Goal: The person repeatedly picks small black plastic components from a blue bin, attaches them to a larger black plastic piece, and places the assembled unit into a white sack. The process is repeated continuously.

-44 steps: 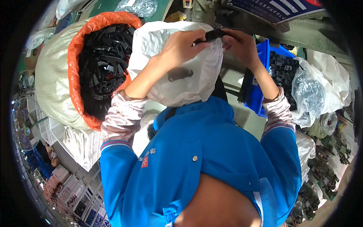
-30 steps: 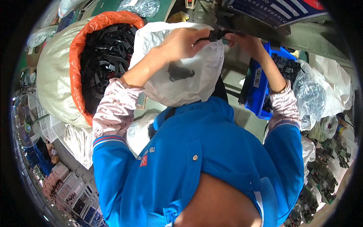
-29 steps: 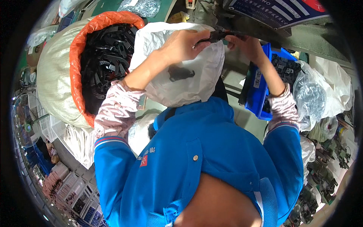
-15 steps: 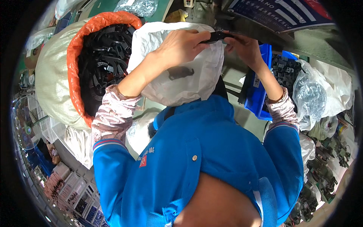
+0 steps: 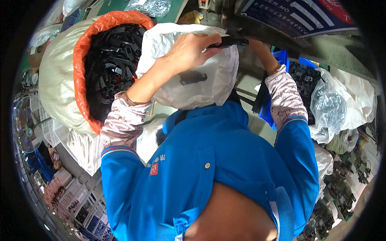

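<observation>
My left hand (image 5: 191, 50) is closed, pinching a long black plastic part (image 5: 233, 41) between thumb and fingers. It holds the part over the far rim of a white bag (image 5: 217, 88) that stands open in front of me. Inside that bag lies another black piece (image 5: 193, 77). At the far end of the held part, my right hand (image 5: 258, 47) reaches up beside the dark edge of a machine. The fingers of this hand are hidden there, so its grip cannot be made out.
On the left stands a large woven sack with an orange rim (image 5: 80, 80), full of black plastic parts (image 5: 114, 60). To the right is a blue bin (image 5: 266, 108) with small dark parts (image 5: 301, 76), beside a clear plastic bag (image 5: 329, 102). A blue sign plate (image 5: 297, 18) hangs ahead.
My right hand has moved up and inward toward the machine, and its fingers have gone out of sight. The left hand with the black part has shifted slightly.
</observation>
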{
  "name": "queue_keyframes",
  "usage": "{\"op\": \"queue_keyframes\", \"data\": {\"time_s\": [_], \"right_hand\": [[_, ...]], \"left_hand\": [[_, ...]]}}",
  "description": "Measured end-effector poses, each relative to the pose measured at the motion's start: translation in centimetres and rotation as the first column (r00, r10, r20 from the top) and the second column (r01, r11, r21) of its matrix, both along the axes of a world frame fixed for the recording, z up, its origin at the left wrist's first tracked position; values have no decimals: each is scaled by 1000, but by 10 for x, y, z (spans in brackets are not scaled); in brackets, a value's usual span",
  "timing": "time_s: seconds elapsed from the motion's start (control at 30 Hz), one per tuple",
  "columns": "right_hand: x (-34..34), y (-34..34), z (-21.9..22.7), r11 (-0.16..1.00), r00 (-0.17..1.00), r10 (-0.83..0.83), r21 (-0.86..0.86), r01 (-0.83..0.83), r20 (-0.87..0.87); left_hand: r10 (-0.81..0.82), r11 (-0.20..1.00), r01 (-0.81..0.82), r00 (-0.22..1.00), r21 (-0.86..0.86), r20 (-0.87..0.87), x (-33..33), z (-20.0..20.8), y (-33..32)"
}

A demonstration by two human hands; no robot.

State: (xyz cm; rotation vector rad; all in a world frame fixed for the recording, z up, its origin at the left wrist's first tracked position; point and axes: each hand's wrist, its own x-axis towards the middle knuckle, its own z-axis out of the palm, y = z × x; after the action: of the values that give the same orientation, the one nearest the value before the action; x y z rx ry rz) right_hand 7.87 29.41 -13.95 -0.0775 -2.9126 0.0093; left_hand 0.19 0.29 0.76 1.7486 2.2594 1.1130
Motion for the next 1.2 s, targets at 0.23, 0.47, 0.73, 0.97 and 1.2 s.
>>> {"op": "queue_keyframes", "data": {"time_s": [0.23, 0.47, 0.73, 0.97, 1.2], "right_hand": [[-11, 15, -49, 999, 999, 37, 17, -37, -16], [-20, 49, -60, 881, 998, -62, -471, 49, -12], [4, -8, 33, -65, 889, -364, -960, 272, 277], [30, -69, 110, -295, 950, -238, -947, 125, 200], [37, -84, 118, -299, 998, -50, -954, 28, 44]], "left_hand": [[62, 997, -61, 998, -36, 15, 7, -12, -7], [301, 953, -276, 914, 126, -272, 33, -36, -23], [875, 436, -841, 480, -321, -70, 37, -92, -233], [841, 245, -769, 472, -590, -265, 46, -155, -325], [821, 511, -854, 451, -97, 351, 67, -119, -313]]}}
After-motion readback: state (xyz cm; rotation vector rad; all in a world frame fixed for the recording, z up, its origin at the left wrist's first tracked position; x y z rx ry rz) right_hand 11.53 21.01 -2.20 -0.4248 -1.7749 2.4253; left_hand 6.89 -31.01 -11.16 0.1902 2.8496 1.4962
